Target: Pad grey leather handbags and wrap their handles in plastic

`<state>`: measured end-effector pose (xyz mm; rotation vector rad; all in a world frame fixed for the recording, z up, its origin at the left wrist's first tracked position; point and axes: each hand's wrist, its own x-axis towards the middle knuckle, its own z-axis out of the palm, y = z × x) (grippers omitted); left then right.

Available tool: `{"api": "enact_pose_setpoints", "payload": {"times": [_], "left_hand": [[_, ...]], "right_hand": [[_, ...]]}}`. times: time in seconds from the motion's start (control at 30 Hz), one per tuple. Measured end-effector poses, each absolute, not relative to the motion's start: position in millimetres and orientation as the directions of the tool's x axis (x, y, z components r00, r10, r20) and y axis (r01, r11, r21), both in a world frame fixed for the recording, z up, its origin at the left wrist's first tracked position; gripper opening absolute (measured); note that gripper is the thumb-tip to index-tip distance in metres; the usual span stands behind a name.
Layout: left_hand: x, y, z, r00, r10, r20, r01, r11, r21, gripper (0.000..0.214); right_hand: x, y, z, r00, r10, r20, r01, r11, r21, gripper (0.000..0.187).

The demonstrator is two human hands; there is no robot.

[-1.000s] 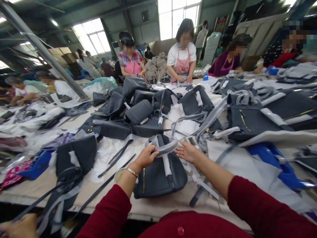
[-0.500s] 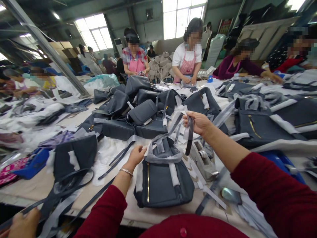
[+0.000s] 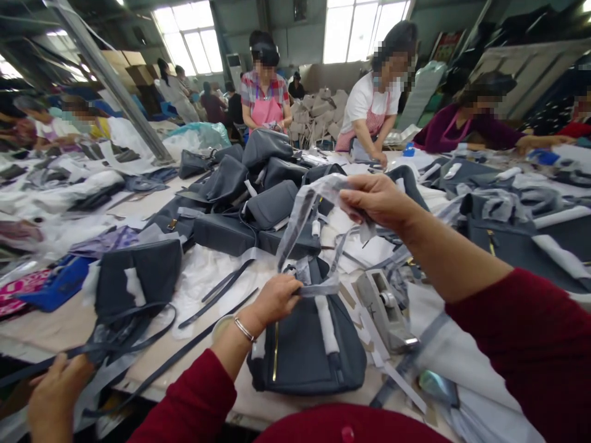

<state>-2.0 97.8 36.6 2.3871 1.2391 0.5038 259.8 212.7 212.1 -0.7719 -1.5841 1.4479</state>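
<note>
A dark grey handbag (image 3: 308, 348) lies on the table right in front of me, its handle bound in clear film and white paper. My left hand (image 3: 276, 299) is closed on the wrapped handle at the bag's top. My right hand (image 3: 376, 198) is raised above the bag and pinches a strap in clear plastic wrap (image 3: 302, 215), which hangs down to the bag.
A tape dispenser (image 3: 385, 309) sits just right of the bag. Another grey bag (image 3: 138, 277) with loose straps lies at left, where another person's hand (image 3: 53, 400) holds straps. A pile of grey bags (image 3: 249, 191) fills the table's middle. Several workers stand across the table.
My right hand has lifted the wrapped strap higher and nearer to me. My left hand has moved from the bag's left side onto its handle and closed on it.
</note>
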Motion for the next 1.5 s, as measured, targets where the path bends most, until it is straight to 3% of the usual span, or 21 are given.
{"api": "enact_pose_setpoints", "payload": {"times": [0.1, 0.17, 0.27, 0.33, 0.4, 0.43, 0.5, 0.53, 0.6, 0.67, 0.73, 0.8, 0.9, 1.03, 1.13, 1.23, 1.33, 1.4, 1.5], "left_hand": [[13.2, 104.2, 65.8, 0.401, 0.885, 0.237, 0.590, -0.447, 0.672, 0.018], [21.3, 107.7, 85.5, 0.294, 0.923, 0.248, 0.547, -0.376, 0.748, 0.019], [26.6, 113.5, 106.3, 0.219, 0.961, 0.168, 0.524, -0.261, 0.811, 0.020], [27.5, 117.2, 110.6, 0.151, 0.983, 0.102, 0.510, -0.166, 0.844, 0.021], [30.0, 117.9, 107.0, 0.016, 0.998, 0.066, 0.486, -0.066, 0.871, 0.022], [33.0, 116.1, 103.1, -0.055, 0.997, 0.058, 0.469, -0.025, 0.883, 0.023], [43.5, 107.2, 93.4, -0.128, 0.990, 0.056, 0.441, 0.007, 0.897, 0.022], [50.7, 100.5, 88.7, -0.116, 0.991, 0.066, 0.439, -0.008, 0.899, 0.021], [66.2, 86.1, 80.8, 0.017, 0.994, 0.109, 0.448, -0.105, 0.888, 0.020], [77.5, 77.5, 74.1, 0.305, 0.939, 0.160, 0.441, -0.288, 0.850, 0.021], [79.0, 81.9, 65.6, 0.548, 0.815, 0.189, 0.385, -0.446, 0.808, 0.023], [69.7, 101.0, 52.0, 0.544, 0.812, 0.212, 0.419, -0.482, 0.769, 0.026], [46.3, 143.9, 22.8, 0.216, 0.956, 0.197, 0.689, -0.292, 0.663, 0.030], [34.4, 180.7, -11.2, 0.305, 0.952, -0.015, 0.749, -0.230, 0.621, 0.042], [47.8, 181.2, -18.5, 0.343, 0.938, -0.048, 0.770, -0.251, 0.587, 0.041], [61.8, 170.2, -11.4, 0.322, 0.947, 0.010, 0.801, -0.278, 0.529, 0.048], [54.4, 152.9, -1.0, 0.332, 0.933, 0.141, 0.759, -0.352, 0.548, 0.051], [33.4, 137.5, 0.2, 0.292, 0.931, 0.221, 0.722, -0.366, 0.587, 0.038], [-11.5, 114.6, -13.0, -0.007, 0.985, 0.173, 0.759, -0.107, 0.642, 0.029]], "right_hand": [[238.1, 218.9, 190.9, -0.611, 0.774, 0.168, 0.145, 0.318, -0.937, 0.009], [228.4, 226.7, 170.5, -0.650, 0.743, 0.160, 0.313, 0.453, -0.834, 0.013], [224.4, 234.4, 143.9, -0.603, 0.774, 0.194, 0.493, 0.552, -0.673, 0.034], [227.4, 229.2, 132.1, -0.471, 0.848, 0.245, 0.586, 0.508, -0.631, 0.031], [232.9, 212.2, 121.5, -0.308, 0.927, 0.214, 0.641, 0.368, -0.673, 0.016], [235.9, 199.7, 114.7, -0.263, 0.957, 0.120, 0.640, 0.266, -0.721, 0.029], [241.6, 171.2, 96.0, -0.287, 0.934, -0.212, 0.560, -0.016, -0.828, 0.053], [243.8, 157.6, 84.6, -0.347, 0.843, -0.410, 0.478, -0.217, -0.851, 0.058], [246.9, 137.5, 61.4, -0.468, 0.639, -0.610, 0.207, -0.592, -0.779, 0.058], [249.3, 131.6, 45.7, -0.468, 0.630, -0.620, -0.119, -0.740, -0.662, 0.045], [253.5, 138.7, 43.8, -0.365, 0.728, -0.581, -0.345, -0.685, -0.642, 0.025], [260.7, 152.0, 55.9, -0.292, 0.825, -0.484, -0.398, -0.565, -0.722, 0.009], [274.0, 168.0, 89.8, -0.264, 0.934, -0.242, -0.236, -0.306, -0.922, 0.019], [283.5, 170.2, 139.9, -0.260, 0.965, 0.037, 0.071, 0.058, -0.996, 0.030], [285.7, 168.0, 170.3, -0.198, 0.952, 0.235, 0.039, 0.247, -0.968, 0.032], [292.5, 175.0, 180.4, -0.096, 0.924, 0.370, 0.075, 0.377, -0.923, 0.030], [303.3, 188.8, 156.0, -0.134, 0.924, 0.359, 0.372, 0.383, -0.846, 0.020], [307.2, 193.2, 122.0, -0.195, 0.948, 0.251, 0.549, 0.317, -0.773, 0.020], [299.7, 184.5, 61.6, -0.124, 0.992, -0.029, 0.607, 0.053, -0.793, 0.017]]}}
